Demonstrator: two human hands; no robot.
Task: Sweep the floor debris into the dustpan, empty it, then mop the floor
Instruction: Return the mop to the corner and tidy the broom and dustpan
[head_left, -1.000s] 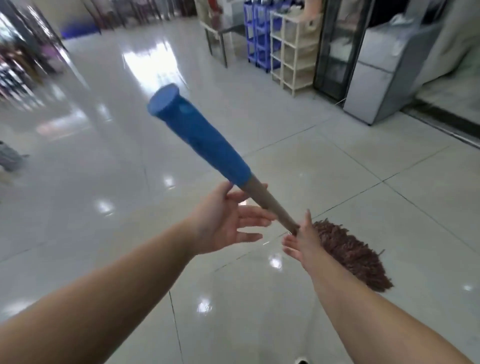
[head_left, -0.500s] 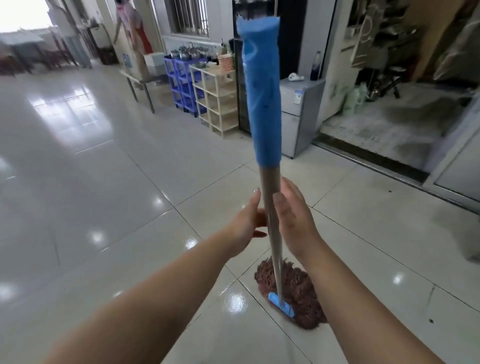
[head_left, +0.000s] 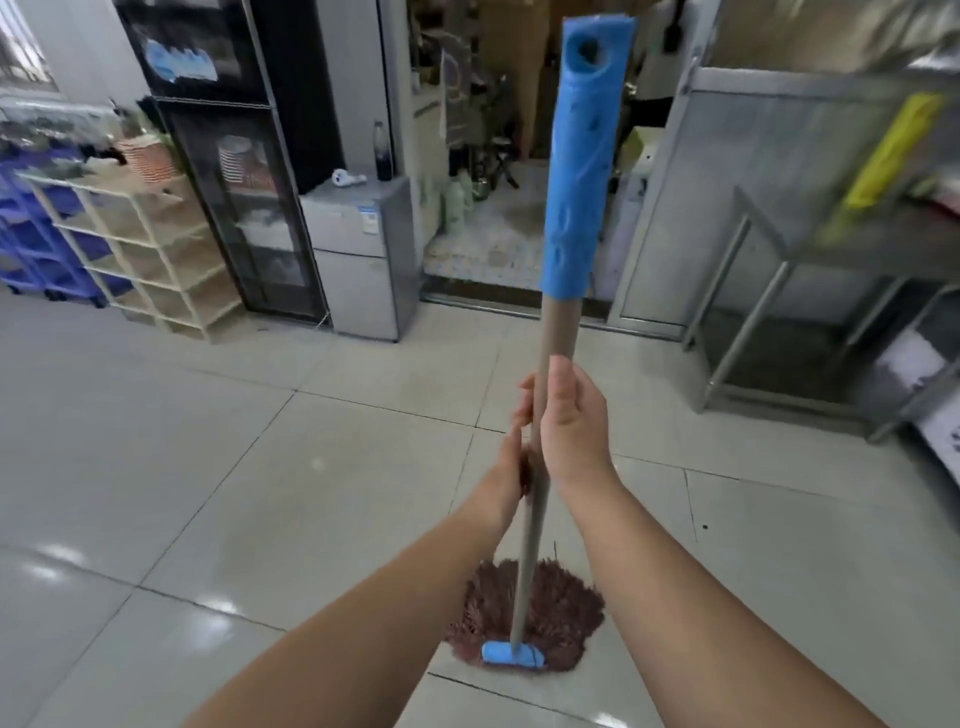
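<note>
Versus the frame half a second back: the view has swung right, so the beige shelf unit (head_left: 150, 254) and small grey fridge (head_left: 363, 254) now sit left of centre, and a steel table frame (head_left: 769, 270) has come in on the right. The mop (head_left: 540, 415) stays upright. The hands have shifted from level, either side of the pole, to stacked.

Right hand (head_left: 571, 421): higher on the pole, palm against its right side, fingers curled round behind it with fingertips showing on the left. Left hand (head_left: 511, 467): just below, mostly hidden behind the pole; fingers appear wrapped on it. Both grip the bare section of the shaft.

Position relative to grip: the blue sleeve (head_left: 582, 171) starts above the right hand and runs to the pole top, which has a hanging hole. The mop head (head_left: 530, 618) lies well below both hands, flat on the floor (head_left: 208, 467), between the forearms.

Materials: shaft smooth, grey-tan, thin and round. Sleeve wrinkled plastic film. Head a round mat of shaggy brown yarn with a blue plastic clamp (head_left: 511, 653) at its near edge. Floor glossy pale square tiles, dark grout lines, light reflections.
</note>
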